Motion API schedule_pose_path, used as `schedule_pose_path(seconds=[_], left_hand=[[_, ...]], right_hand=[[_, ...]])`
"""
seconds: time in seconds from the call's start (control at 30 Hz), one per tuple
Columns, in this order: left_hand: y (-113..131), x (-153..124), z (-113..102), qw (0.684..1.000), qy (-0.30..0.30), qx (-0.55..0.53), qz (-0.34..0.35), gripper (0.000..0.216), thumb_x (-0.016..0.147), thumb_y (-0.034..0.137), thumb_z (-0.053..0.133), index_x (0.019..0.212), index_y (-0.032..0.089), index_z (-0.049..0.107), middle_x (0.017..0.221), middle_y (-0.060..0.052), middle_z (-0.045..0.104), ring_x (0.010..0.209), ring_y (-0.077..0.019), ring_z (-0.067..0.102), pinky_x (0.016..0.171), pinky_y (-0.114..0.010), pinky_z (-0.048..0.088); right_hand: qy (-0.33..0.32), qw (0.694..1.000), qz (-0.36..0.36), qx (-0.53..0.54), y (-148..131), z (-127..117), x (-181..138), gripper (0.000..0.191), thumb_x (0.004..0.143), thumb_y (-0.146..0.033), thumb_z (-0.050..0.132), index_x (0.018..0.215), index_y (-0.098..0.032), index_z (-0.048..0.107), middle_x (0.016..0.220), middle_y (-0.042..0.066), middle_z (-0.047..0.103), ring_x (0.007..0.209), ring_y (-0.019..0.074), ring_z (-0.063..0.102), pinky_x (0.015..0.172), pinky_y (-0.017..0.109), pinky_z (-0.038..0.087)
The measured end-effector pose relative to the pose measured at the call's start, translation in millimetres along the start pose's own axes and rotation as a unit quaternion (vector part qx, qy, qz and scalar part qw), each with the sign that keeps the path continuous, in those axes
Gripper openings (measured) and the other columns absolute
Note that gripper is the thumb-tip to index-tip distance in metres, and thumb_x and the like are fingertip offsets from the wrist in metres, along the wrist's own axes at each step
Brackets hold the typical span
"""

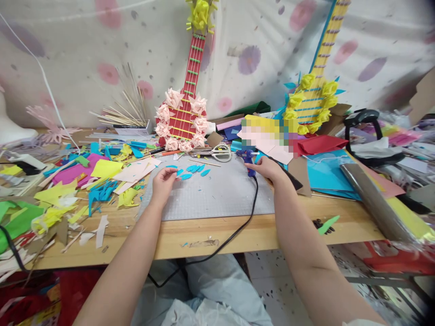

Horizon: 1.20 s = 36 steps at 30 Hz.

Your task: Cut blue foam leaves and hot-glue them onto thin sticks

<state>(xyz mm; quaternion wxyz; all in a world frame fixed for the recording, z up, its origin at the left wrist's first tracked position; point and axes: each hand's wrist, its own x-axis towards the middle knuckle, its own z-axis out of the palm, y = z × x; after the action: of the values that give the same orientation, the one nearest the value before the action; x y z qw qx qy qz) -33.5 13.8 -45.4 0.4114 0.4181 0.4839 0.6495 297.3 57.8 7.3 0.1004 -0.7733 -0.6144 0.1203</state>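
Note:
My left hand (164,184) is closed in a pinch at the left part of the grey cutting mat (210,199). A small blue paper leaf (179,172) shows at its fingertips. Several more blue paper leaves (193,169) lie loose on the mat just to the right. My right hand (270,169) grips the handle of a blue glue gun (247,158) at the mat's right side. The gun's nozzle faces left, and its black cord (249,217) runs down over the table's front edge. Scissors (221,153) with pale handles lie at the mat's back edge.
Behind the mat a red paper guitar (185,118) with pink flowers leans upright; a yellow one (309,102) stands at right. Coloured paper scraps (107,170) crowd the left. Blue sheets (331,170) and a wrapped roll (377,199) lie right. Thin sticks (131,106) fill a box.

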Motion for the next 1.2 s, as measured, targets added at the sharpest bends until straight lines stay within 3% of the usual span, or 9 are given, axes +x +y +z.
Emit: schedule_pose_path(seconds=[0.13,0.23,0.33,0.43,0.53,0.67,0.73,0.9,1.2], left_hand=[[-3,-1,1,0.999,0.003,0.033,0.003,0.03,0.055,0.019,0.068,0.083,0.016,0.06,0.088,-0.004,0.062,0.065,-0.0112,0.06,0.062,-0.027,0.052],[-7,3,-1,0.999,0.036,0.023,-0.004,0.037,0.053,0.016,0.069,0.088,0.016,0.057,0.087,-0.004,0.061,0.069,-0.0124,0.06,0.06,-0.028,0.053],[-10,5,-2,0.997,0.062,0.028,-0.024,0.037,0.054,0.016,0.068,0.089,0.015,0.055,0.077,-0.003,0.06,0.067,-0.0142,0.061,0.054,-0.027,0.053],[-10,6,-1,0.997,0.066,0.021,-0.03,0.034,0.056,0.017,0.067,0.087,0.014,0.055,0.078,-0.003,0.06,0.067,-0.0161,0.063,0.052,-0.027,0.053],[-8,4,0,0.998,0.061,0.011,-0.029,0.031,0.056,0.017,0.067,0.084,0.014,0.054,0.074,-0.002,0.059,0.067,-0.0165,0.064,0.053,-0.027,0.053],[-7,2,1,0.997,0.06,0.018,-0.037,0.028,0.058,0.018,0.067,0.081,0.012,0.052,0.069,-0.001,0.058,0.062,-0.0162,0.065,0.053,-0.027,0.053],[-8,2,0,0.997,0.062,0.017,-0.044,0.026,0.059,0.017,0.066,0.08,0.012,0.052,0.066,-0.001,0.059,0.062,-0.0165,0.065,0.053,-0.027,0.054],[-11,5,0,0.996,0.076,0.027,-0.049,0.022,0.061,0.014,0.063,0.08,0.014,0.052,0.067,-0.001,0.059,0.061,-0.0161,0.065,0.053,-0.027,0.054],[-10,3,2,0.996,0.068,0.046,-0.039,0.022,0.061,0.017,0.065,0.079,0.014,0.052,0.072,-0.001,0.059,0.063,-0.0154,0.065,0.053,-0.025,0.053]], right_hand=[[0.073,0.993,-0.043,0.076,-6,33,20,0.059,0.063,-0.057,0.058,0.1,-0.012,0.057,0.101,0.016,0.06,0.093,0.0263,0.057,0.074,0.033,0.043],[0.106,0.985,-0.004,0.134,-12,51,26,0.047,0.072,-0.048,0.052,0.101,-0.012,0.059,0.1,0.016,0.062,0.094,0.0263,0.057,0.078,0.035,0.043],[0.166,0.964,0.042,0.205,-16,53,25,0.043,0.075,-0.045,0.048,0.099,-0.01,0.06,0.095,0.016,0.063,0.093,0.0262,0.058,0.079,0.036,0.043],[0.209,0.92,0.01,0.332,-29,44,14,0.045,0.075,-0.048,0.047,0.099,-0.012,0.058,0.092,0.013,0.064,0.082,0.0206,0.06,0.07,0.032,0.046],[0.097,0.887,-0.086,0.444,-58,38,-8,0.046,0.073,-0.053,0.048,0.09,-0.013,0.06,0.082,0.009,0.064,0.061,0.0129,0.057,0.054,0.025,0.044],[-0.085,0.88,-0.205,0.42,-100,48,-39,0.042,0.067,-0.054,0.056,0.08,-0.014,0.063,0.069,0.004,0.064,0.052,0.0091,0.052,0.047,0.021,0.041],[-0.095,0.881,-0.241,0.396,-113,61,-47,0.041,0.067,-0.055,0.056,0.077,-0.015,0.063,0.067,0.003,0.063,0.055,0.0096,0.053,0.052,0.022,0.042],[-0.04,0.898,-0.248,0.361,-116,86,-48,0.041,0.071,-0.056,0.052,0.082,-0.018,0.065,0.068,0.003,0.064,0.067,0.0144,0.058,0.064,0.026,0.045],[-0.01,0.907,-0.292,0.302,-121,91,-57,0.038,0.075,-0.051,0.051,0.093,-0.02,0.065,0.086,0.005,0.067,0.081,0.0186,0.062,0.074,0.03,0.046]])
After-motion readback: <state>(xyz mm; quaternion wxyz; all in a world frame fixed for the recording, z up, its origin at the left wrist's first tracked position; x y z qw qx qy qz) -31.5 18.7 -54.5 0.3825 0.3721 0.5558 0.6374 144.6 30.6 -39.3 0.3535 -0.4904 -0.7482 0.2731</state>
